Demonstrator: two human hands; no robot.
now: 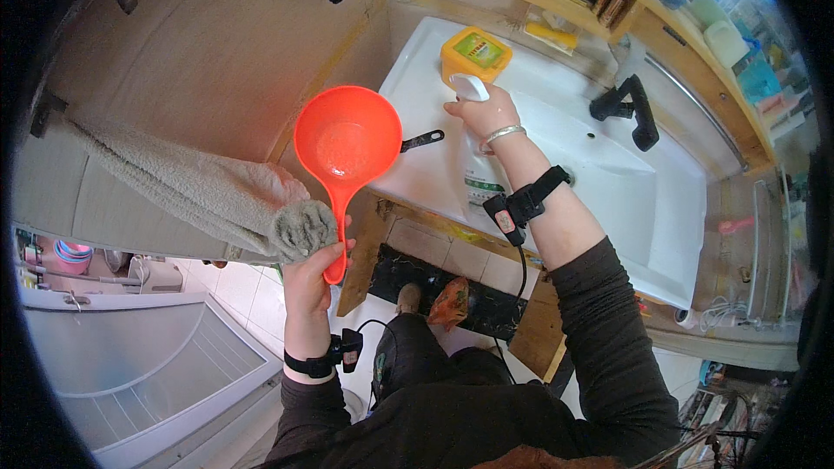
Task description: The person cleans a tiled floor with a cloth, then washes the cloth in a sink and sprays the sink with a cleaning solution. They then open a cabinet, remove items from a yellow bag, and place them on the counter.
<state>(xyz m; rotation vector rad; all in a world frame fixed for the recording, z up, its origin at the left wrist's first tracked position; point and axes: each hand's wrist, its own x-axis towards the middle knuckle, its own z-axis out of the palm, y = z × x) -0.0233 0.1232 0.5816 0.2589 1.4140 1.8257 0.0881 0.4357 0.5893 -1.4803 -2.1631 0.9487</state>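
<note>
My left hand (311, 283) grips the handle of an orange-red plastic water dipper (348, 133), its bowl tipped up towards me with a wet shine inside. The dipper hangs in the air by the left edge of the white washbasin (430, 39). Around the neck of a spray bottle (483, 182) with a white trigger head my right hand (492, 111) is closed. The bottle is over the basin's left ledge; my wrist and forearm cover part of it. Just behind it sits a yellow lidded tub (475, 55). A black handle (423, 141) sticks out from behind the dipper.
A grey towel (215, 182) hangs at the left, its lower end beside my left hand. The black faucet (629, 111) rises at the basin's back right. Wooden shelves (612, 13) with toiletries run above. A frosted-panel door (156, 352) stands lower left. Cables run from both wrist straps.
</note>
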